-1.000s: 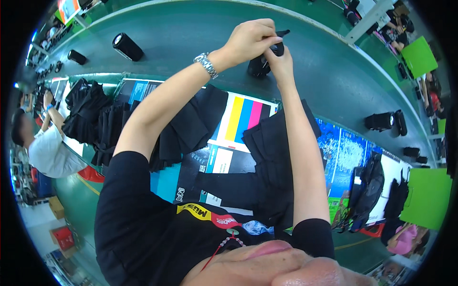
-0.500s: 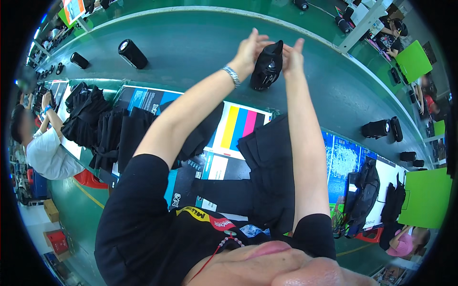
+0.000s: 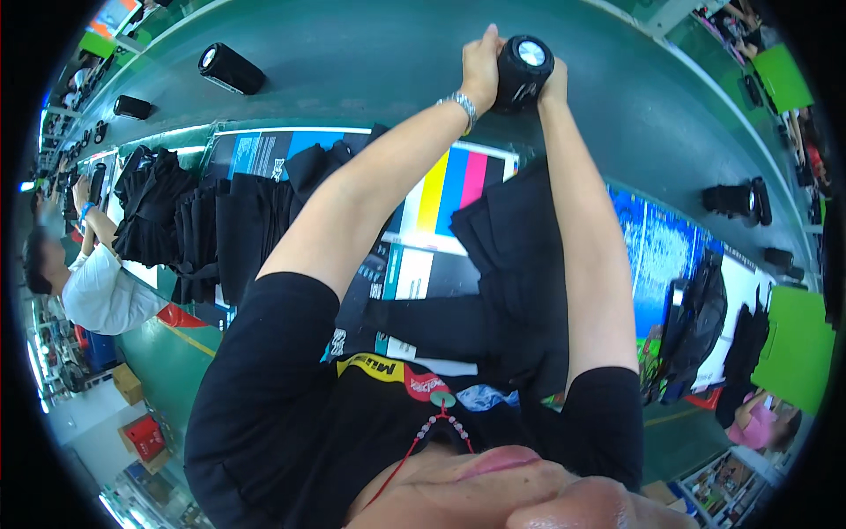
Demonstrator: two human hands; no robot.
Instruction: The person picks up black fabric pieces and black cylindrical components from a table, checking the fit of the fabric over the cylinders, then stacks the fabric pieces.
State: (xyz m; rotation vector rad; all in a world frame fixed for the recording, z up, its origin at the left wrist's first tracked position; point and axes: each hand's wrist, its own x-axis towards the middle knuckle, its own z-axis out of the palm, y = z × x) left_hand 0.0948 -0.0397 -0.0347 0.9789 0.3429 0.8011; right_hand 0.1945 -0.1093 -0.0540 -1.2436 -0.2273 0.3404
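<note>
Green conveyor belt (image 3: 352, 79) carries black cylinders (image 3: 231, 69); perhaps speakers.

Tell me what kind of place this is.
Probably a factory assembly line. Black cylindrical speakers lie spaced along a long green conveyor belt, both hands hold another black speaker, and a co-worker works further down.

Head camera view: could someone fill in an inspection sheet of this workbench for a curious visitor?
Surface: green conveyor belt beyond a bench with coloured printed sheets.
Job's things: black cylindrical speaker, one round end facing the camera.
Clutter: piles of black fabric pouches; more black speakers on the belt.
Grips: left hand and right hand both clasp the speaker.
Cables: nothing seen.
Surroundings: a co-worker in a white shirt at the left; green panels at the right.
</note>
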